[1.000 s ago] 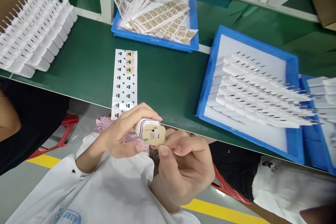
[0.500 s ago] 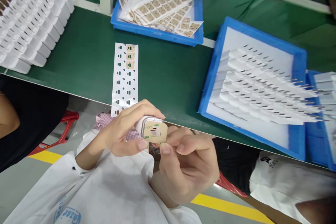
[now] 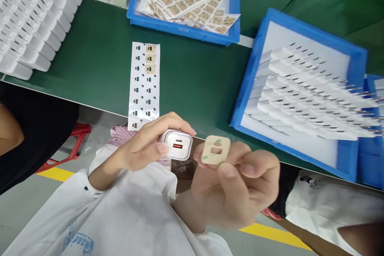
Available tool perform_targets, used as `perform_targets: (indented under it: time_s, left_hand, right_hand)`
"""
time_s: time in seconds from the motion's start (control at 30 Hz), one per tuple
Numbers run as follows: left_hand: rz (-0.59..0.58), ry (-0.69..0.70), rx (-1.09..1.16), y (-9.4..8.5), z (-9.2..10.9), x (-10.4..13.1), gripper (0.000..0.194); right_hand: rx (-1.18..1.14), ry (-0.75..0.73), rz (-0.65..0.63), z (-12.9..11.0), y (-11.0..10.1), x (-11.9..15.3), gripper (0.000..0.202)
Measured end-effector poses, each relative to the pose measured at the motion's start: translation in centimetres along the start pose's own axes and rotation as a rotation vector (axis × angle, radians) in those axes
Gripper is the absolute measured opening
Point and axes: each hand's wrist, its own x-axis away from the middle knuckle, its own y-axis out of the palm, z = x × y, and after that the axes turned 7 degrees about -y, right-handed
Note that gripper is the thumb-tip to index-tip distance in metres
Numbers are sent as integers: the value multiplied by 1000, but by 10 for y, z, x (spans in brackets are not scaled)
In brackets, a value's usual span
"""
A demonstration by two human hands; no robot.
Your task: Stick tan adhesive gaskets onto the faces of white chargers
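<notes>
My left hand (image 3: 150,140) is closed around a white charger (image 3: 183,153), whose end face points at me and shows a small slot and a red USB port. To its right, my right hand (image 3: 240,184) pinches a tan adhesive sticker (image 3: 209,153) by its lower edge, between thumb and fingers. The sticker has rounded corners, cut-out openings and green print, and is apart from the charger. Just beyond my left hand lies a white backing sheet (image 3: 142,96), with a few tan stickers on its upper right and printed or cut shapes elsewhere.
A blue tray (image 3: 183,30) holds piled sticker sheets at the back. Another blue tray (image 3: 240,106) on the right carries rows of white chargers with metal pins. More white chargers (image 3: 42,28) stand at left. People sit on both sides; a box is below the table edge.
The tan sticker has come away from the charger's end face, uncovering its ports. My right hand has moved right with the sticker; my left hand still holds the charger. The view has shifted slightly.
</notes>
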Motion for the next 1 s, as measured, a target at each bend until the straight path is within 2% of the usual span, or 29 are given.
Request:
perform_targets:
  time_s: [0.13, 0.23, 0.33, 0.47, 0.57, 0.77, 1.0]
  left_hand:
    - [49, 24, 43, 4, -2, -1, 31]
    - [104, -7, 64, 8, -7, -2, 33]
    - [130, -41, 30, 12, -15, -3, 39]
    - [119, -35, -13, 15, -24, -2, 39]
    - [118, -63, 46, 15, -22, -3, 40]
    - [128, -127, 152, 9, -15, -6, 45]
    - [112, 0, 95, 3, -18, -5, 47]
  right_hand:
    - [-28, 10, 37, 5, -8, -5, 20]
    - [-58, 31, 27, 6, -9, -5, 22]
    - [-63, 46, 10, 8, -1, -3, 25]
    - [20, -46, 50, 12, 13, -3, 27]
    - [103, -47, 101, 14, 13, -4, 26]
    - [154, -45, 151, 22, -1, -8, 28]
    - [176, -53, 177, 32, -4, -8, 27]
